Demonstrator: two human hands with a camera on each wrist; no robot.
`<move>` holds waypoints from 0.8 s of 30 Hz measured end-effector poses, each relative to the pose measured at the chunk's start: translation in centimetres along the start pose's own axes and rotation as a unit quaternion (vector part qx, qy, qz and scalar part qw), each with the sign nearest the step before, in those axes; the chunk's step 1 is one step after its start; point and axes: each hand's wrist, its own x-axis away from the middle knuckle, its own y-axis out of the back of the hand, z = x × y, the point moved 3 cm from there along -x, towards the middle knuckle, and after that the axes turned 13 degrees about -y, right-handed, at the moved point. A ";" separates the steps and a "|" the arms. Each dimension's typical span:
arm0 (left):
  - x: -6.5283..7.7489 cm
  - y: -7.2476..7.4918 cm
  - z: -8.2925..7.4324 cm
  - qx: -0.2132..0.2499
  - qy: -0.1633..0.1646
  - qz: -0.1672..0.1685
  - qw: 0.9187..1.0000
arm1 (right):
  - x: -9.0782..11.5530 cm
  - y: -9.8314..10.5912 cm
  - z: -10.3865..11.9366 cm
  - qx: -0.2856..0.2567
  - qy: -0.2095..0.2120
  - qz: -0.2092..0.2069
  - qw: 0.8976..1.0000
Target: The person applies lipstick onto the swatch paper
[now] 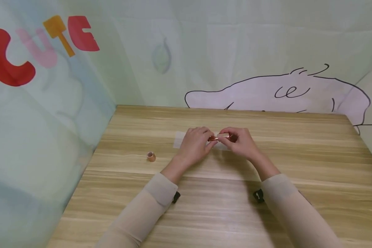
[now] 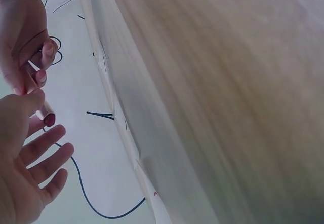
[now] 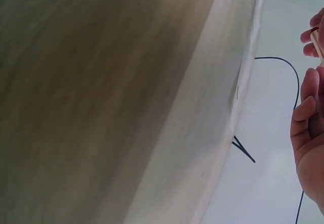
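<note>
In the head view a slim, shiny rose-gold lipstick tube (image 1: 214, 138) spans the gap between both hands. My left hand (image 1: 196, 144) pinches it between thumb and forefinger; in the left wrist view the other fingers stand apart from it, and a dark red end (image 2: 49, 119) of the tube shows. From the other side, my right hand (image 1: 240, 142) pinches the tube's opposite end, which its fingers partly cover. Under the hands lies a pale, thin sheet (image 1: 178, 140) on the table. Left of the left hand stands a small, hollow copper-coloured cap (image 1: 151, 157).
The wood-grain table (image 1: 217, 213) ends at a printed cloth backdrop (image 1: 142, 69) behind and to the left. Dark wrist straps (image 1: 258, 196) show beside the beige sleeves (image 1: 142, 210).
</note>
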 end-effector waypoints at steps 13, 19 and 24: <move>0.4 1.0 -0.4 -0.022 -0.069 -0.101 0.992 | -0.2 0.5 -0.1 -0.071 -0.082 0.041 0.993; 0.5 1.2 -0.4 -0.042 -0.086 -0.110 0.989 | -0.5 0.5 -0.2 -0.089 -0.121 0.075 0.986; 0.6 1.1 -0.4 -0.044 -0.080 -0.082 0.992 | -0.4 0.4 -0.1 -0.088 -0.126 0.082 0.985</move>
